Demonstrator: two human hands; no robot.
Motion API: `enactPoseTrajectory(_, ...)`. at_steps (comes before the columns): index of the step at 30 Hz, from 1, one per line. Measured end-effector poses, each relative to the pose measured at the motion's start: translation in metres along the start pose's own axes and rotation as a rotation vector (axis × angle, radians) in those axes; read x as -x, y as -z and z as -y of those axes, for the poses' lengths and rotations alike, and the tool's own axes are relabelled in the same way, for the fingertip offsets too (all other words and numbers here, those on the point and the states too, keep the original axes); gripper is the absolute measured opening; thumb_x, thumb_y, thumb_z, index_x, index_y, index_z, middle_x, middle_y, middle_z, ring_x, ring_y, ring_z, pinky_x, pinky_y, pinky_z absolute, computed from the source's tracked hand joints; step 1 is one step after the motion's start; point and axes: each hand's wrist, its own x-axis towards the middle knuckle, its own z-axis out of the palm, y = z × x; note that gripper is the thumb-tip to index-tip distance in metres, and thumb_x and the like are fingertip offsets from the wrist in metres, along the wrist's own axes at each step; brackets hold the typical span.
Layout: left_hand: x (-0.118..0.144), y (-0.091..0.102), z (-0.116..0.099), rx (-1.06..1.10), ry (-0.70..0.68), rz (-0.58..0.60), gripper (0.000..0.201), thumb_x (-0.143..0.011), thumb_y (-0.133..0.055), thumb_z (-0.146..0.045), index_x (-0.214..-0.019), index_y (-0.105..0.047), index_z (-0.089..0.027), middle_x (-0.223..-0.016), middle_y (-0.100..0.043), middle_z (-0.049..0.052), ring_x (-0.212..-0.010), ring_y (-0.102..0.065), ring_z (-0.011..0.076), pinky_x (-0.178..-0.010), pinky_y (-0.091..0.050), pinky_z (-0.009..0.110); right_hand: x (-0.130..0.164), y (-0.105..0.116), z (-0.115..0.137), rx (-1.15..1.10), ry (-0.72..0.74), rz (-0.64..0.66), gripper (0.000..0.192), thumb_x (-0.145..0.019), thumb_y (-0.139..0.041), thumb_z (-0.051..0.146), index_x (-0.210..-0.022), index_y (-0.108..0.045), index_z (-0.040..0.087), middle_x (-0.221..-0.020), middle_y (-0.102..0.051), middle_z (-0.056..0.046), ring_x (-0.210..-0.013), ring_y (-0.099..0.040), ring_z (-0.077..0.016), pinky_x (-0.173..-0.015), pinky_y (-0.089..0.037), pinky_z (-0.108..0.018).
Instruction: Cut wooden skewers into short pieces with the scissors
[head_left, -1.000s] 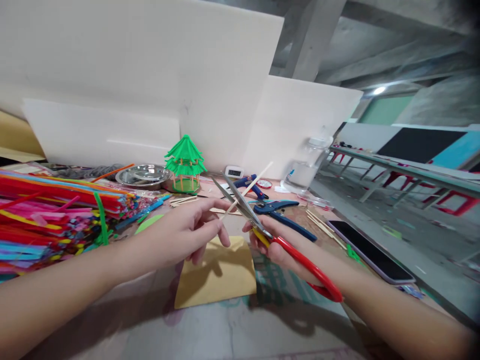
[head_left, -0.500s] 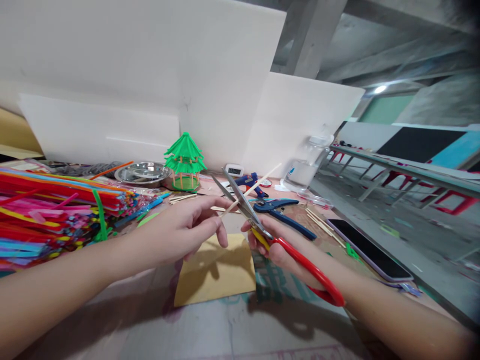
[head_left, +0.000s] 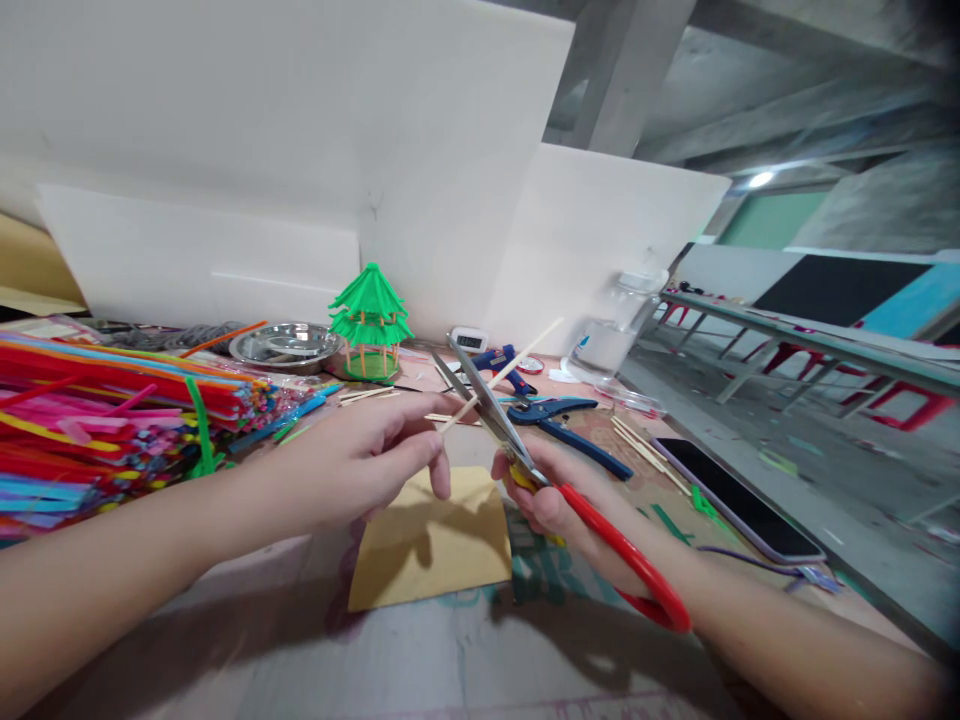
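Observation:
Between the thumb and fingers of my left hand (head_left: 390, 448) is one end of a thin wooden stick (head_left: 525, 353), which slants up to the right. My right hand (head_left: 551, 490) grips red-handled scissors (head_left: 637, 560). The blades stand slightly apart and cross the stick a short way beyond my left fingertips. Below both hands a tan piece of card (head_left: 442, 560) lies on the table, with their shadows on it. Behind them stands a small green-roofed pavilion model (head_left: 371, 325) with stick posts.
Bundles of colourful pipe cleaners (head_left: 112, 430) lie at left, beside a steel dish (head_left: 285, 343). Blue-handled pliers (head_left: 570, 425), a glue gun (head_left: 510, 368) and a small timer (head_left: 470, 340) sit behind my hands. At right are loose sticks (head_left: 649, 455), a phone (head_left: 739, 500) and a clear bottle (head_left: 611, 330).
The scissor blades have drawn closer together around the stick. My right hand has shifted slightly right and down; my left hand has barely moved.

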Motion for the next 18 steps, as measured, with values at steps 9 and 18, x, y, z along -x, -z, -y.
enactPoseTrajectory(9, 0.0, 0.0, 0.002, -0.023, 0.038, 0.01, 0.037, -0.1, -0.045, -0.043, -0.127, -0.059, -0.022, -0.082, -0.073, 0.0, -0.038, -0.052, 0.0069, -0.037, -0.042, 0.017, -0.004, 0.001, -0.006, 0.088, 0.04, -0.044, 0.056, -0.085, -0.057, 0.074, -0.098, -0.054, 0.02, -0.072, -0.039, 0.004, -0.059, -0.034, -0.0102, -0.05, -0.03, -0.024)
enactPoseTrajectory(18, -0.001, -0.008, -0.006, -0.203, -0.076, -0.096, 0.033, -0.098, -0.042, -0.041, -0.09, -0.066, -0.02, -0.047, -0.047, -0.005, -0.046, -0.051, 0.0142, -0.047, -0.04, 0.022, -0.005, -0.001, -0.006, 0.17, 0.055, -0.058, 0.063, -0.081, -0.056, 0.079, -0.095, -0.057, 0.018, -0.074, -0.044, 0.002, -0.062, -0.037, -0.0117, -0.054, -0.031, -0.025)
